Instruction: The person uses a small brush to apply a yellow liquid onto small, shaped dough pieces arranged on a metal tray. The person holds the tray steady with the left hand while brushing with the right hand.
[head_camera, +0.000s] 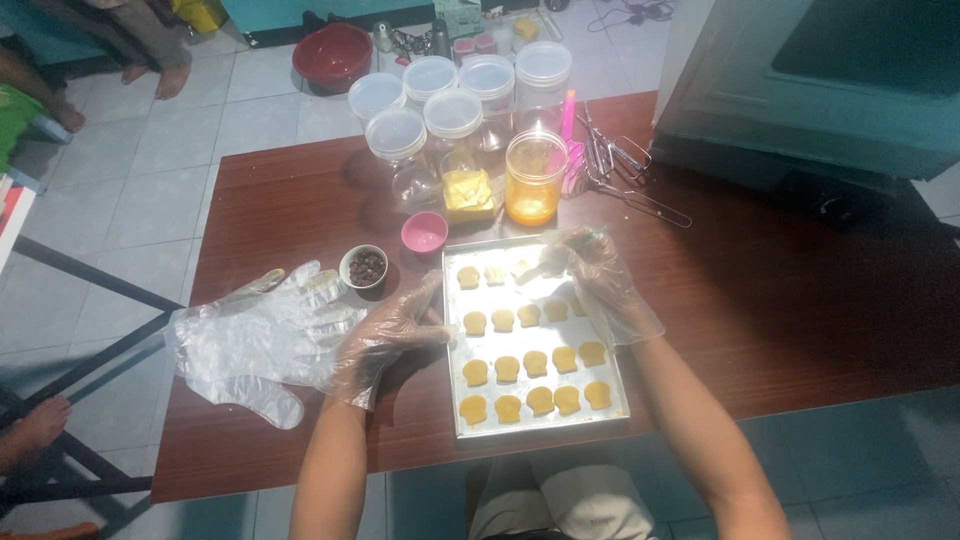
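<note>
Two clear plastic gloves cover your hands. Your left hand (392, 335) rests open on the left rim of the flat silver baking tray (453, 345), steadying it. The small yellow dough pieces (535, 363) sit in rows. Your right hand (605, 285), at twelve o'clock on the tray, pinches a thin brush (558, 258). You seem to be glazing; next, a light stroke on each unglazed piece.

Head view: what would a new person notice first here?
The metal tray of small yellow cookies sits at the table's near edge, between two gloved hands. The right hand holds a brush over the top row, while the left hand touches the tray's left rim. Spare plastic gloves lie further left.
</note>
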